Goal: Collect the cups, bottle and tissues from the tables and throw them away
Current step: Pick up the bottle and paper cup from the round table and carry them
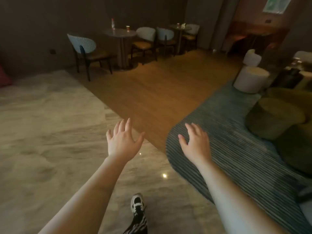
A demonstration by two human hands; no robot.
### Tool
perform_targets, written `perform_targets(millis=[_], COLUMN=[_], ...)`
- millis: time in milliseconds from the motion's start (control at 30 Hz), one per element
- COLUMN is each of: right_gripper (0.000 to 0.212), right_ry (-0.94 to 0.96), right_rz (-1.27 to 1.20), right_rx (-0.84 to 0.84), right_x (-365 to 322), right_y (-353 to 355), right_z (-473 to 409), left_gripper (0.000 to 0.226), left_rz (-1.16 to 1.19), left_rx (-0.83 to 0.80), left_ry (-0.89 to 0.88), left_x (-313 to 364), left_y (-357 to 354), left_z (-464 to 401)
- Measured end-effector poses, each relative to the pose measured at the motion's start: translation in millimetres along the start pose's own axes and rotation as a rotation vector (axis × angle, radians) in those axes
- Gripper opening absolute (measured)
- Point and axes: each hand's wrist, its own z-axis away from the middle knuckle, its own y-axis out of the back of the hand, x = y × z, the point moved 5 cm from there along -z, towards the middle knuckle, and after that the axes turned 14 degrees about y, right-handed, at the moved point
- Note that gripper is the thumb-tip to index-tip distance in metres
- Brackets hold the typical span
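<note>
Room: dim lounge, round café table (pixel 120 33) far ahead.
Bottle (pixel 113 24): upright on it, left of cup (pixel 128 28).
Hands: left hand (pixel 121 141) nearer that table than right hand (pixel 195 143); both empty, fingers apart.

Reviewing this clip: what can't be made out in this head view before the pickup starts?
- Bottle on the near round table: too small and blurred to read a label or fill.
- Cup beside it: contents not visible.
- Far table: small cup and pale lump, probably tissues, too distant to confirm.
- No bin in view.
- Both hands, left hand and right hand, are open and empty.
</note>
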Motion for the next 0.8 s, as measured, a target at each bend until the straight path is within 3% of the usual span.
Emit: perform_targets(millis=[333, 800], right_gripper=[0.061, 0.061], right_ry=[-0.011, -0.01], right_rz=[-0.013, -0.103], right_rx=[-0.183, -0.207], right_x=[22, 48], right_y=[-127, -234], right_z=[-241, -591], left_gripper=[0.085, 0.083], left_rz=[-0.135, -0.113], left_rx=[-0.144, -0.088], left_ry=[0.098, 0.15], left_x=[-26, 9], left_y=[-87, -140], left_z=[-242, -589])
